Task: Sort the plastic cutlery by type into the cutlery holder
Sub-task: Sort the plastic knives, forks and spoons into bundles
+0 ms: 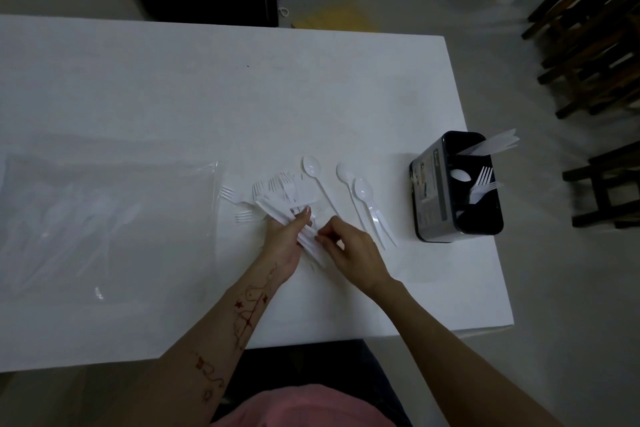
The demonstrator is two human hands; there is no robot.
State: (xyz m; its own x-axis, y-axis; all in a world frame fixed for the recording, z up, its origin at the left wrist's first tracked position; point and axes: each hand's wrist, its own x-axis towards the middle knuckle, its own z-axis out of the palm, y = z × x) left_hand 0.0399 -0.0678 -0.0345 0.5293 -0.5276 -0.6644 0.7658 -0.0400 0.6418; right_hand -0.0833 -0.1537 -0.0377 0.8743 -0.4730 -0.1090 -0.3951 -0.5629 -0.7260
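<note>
My left hand (284, 240) grips a bundle of white plastic forks (277, 194) by their handles, tines pointing away from me. My right hand (349, 250) pinches the near ends of those handles. Two loose forks (244, 217) lie on the white table (173, 97) just left of the bundle. Three white spoons (362, 191) lie to the right of my hands. The black cutlery holder (429, 191) stands near the table's right edge, with knives (495, 144) in its far compartment and forks and a spoon (479, 184) in the middle.
A clear plastic bag (104, 215) with more white cutlery inside lies on the left of the table. Dark wooden stools (595, 45) stand on the floor to the right. The table's right edge runs close behind the holder.
</note>
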